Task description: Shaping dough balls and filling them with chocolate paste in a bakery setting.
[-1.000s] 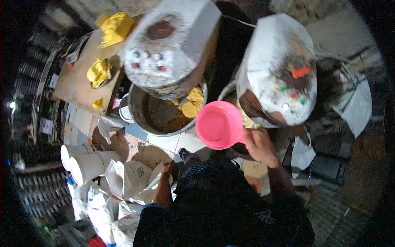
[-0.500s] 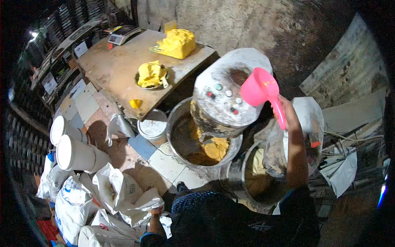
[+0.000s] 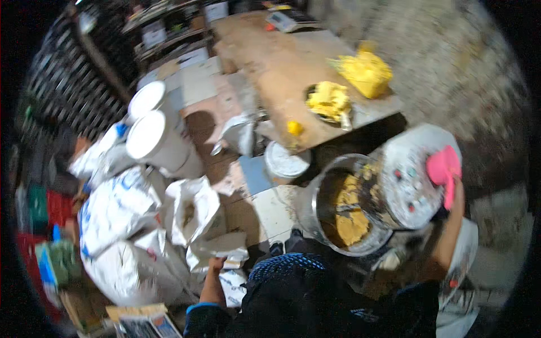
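Observation:
My right hand [image 3: 457, 187] is closed around the handle of a pink plastic dipper [image 3: 442, 164], which is over the white, stained top of a mixing machine [image 3: 414, 194] with several buttons. Below the machine head, a large metal bowl [image 3: 315, 211] contains yellow-brown dough [image 3: 352, 225]. My left hand [image 3: 216, 263] is low beside the front flap of an open white sack [image 3: 194, 222]. Its fingers are small and blurred, so whether they grip the flap cannot be made out.
A wooden table [image 3: 270, 62] bears a wrapped yellow block [image 3: 366, 73], a bowl of yellow paste [image 3: 329, 101] and a scale [image 3: 290, 21]. White buckets [image 3: 147, 135], full sacks [image 3: 121, 205] and a lidded pail [image 3: 286, 160] stand on the tiled floor. Beside my right arm is a second machine [image 3: 465, 248].
My view has swung left and down, so the table and machine appear further right and more sacks show. The dipper stays in my right hand above the machine top.

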Tool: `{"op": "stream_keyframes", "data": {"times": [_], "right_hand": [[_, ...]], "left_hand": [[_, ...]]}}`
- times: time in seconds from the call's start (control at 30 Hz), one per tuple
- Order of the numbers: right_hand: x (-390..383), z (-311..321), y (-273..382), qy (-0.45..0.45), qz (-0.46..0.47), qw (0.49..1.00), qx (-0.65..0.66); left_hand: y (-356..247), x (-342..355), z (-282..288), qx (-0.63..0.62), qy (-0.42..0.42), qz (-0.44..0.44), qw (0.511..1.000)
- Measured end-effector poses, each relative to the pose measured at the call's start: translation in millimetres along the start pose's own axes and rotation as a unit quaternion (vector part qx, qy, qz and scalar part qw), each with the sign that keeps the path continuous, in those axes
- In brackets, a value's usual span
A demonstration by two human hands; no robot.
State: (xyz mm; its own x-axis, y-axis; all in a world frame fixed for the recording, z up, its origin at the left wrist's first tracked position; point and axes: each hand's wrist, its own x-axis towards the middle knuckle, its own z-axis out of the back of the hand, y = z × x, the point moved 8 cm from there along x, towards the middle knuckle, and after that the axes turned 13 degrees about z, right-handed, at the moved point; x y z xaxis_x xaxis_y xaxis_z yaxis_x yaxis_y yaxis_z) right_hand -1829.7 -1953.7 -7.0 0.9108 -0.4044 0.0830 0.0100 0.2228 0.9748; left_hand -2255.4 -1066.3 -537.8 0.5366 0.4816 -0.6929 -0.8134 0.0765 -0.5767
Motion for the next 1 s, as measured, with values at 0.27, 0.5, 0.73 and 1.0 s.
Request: {"op": "stream_keyframes", "data": {"times": [0.27,0.5,0.73,1.0], "right_hand": [[-7.7,-20.8,108.7,-0.167,0.267,0.730,-0.606],[-21.2,-266.2,63.5,-0.014,0.481,0.838,-0.258],[-97.2,-633.7,75.3,0.386,0.211,0.896,0.063],[-209.2,-833.0,205.2,0.613,0.499,0.606,0.092]], "left_hand": [[-144.2,53.8,-71.2,-0.034,0.127,0.108,0.985],[-415.2,74.0,-72.6,-0.395,0.204,0.118,0.888],[-676.4,17.2,4.6,-0.634,0.501,-0.097,0.581],[-784.3,14.2,132.6,-0.668,0.474,-0.230,0.526]]}}
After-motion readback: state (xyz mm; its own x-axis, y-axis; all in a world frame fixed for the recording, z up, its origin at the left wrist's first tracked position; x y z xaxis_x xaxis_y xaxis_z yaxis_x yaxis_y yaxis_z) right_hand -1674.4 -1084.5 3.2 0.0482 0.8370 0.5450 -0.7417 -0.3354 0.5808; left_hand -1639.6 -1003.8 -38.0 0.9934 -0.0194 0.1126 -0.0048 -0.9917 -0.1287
